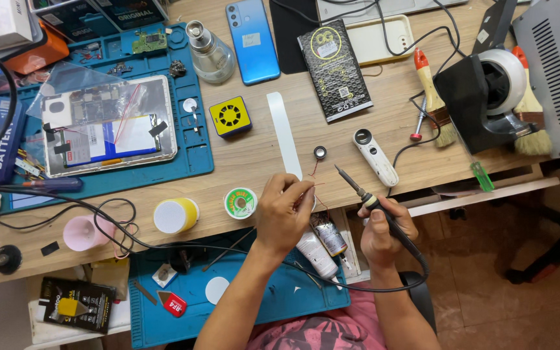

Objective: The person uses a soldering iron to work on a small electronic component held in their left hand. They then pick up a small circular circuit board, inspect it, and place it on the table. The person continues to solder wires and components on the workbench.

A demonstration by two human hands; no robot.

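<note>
My right hand [384, 230] grips a black soldering iron [363, 194] by its handle, the tip pointing up-left over the wooden desk [260, 149]. My left hand [284, 210] pinches thin reddish wires [314, 174] that lead up to a small round black part [320, 152]. The iron's tip sits just right of those wires, not touching them. A green solder-wick spool [240, 203] lies just left of my left hand.
A blue work mat [192, 139] holds an opened tablet [108, 126]. Nearby lie a yellow cube fan [230, 116], blue phone [252, 40], white strip [284, 133], white magnifier [374, 155], yellow tape roll [175, 215], tape dispenser [487, 97], brushes [435, 97] and tubes [319, 249].
</note>
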